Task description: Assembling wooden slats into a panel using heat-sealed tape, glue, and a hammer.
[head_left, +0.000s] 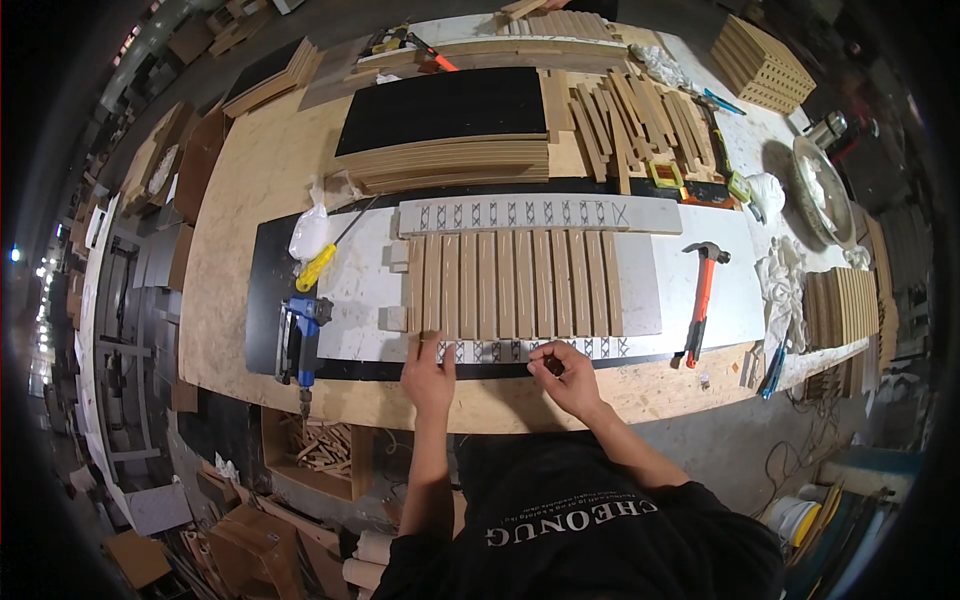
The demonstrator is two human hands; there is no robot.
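Observation:
A row of wooden slats (512, 285) lies side by side, with thin pale lines along their tops. Beyond them runs a board with cross-hatched marks (540, 214), and a similarly marked near strip (490, 352) shows at their front ends. My left hand (430, 380) rests at the near left corner of the row, fingers stretched out against the slat ends. Over the near strip, right of centre, my right hand (565, 382) is closed in a pinch; anything between its fingertips is too small to make out. Two small wooden blocks (396, 318) sit at the row's left edge.
On the left lie a blue nail gun (303, 340), a yellow-handled screwdriver (318, 268) and a white bag (310, 235). A hammer (697, 305) lies right. Behind are stacked black-topped boards (445, 115) and loose slats (630, 120). Another person's hand (553, 5) shows at the far edge.

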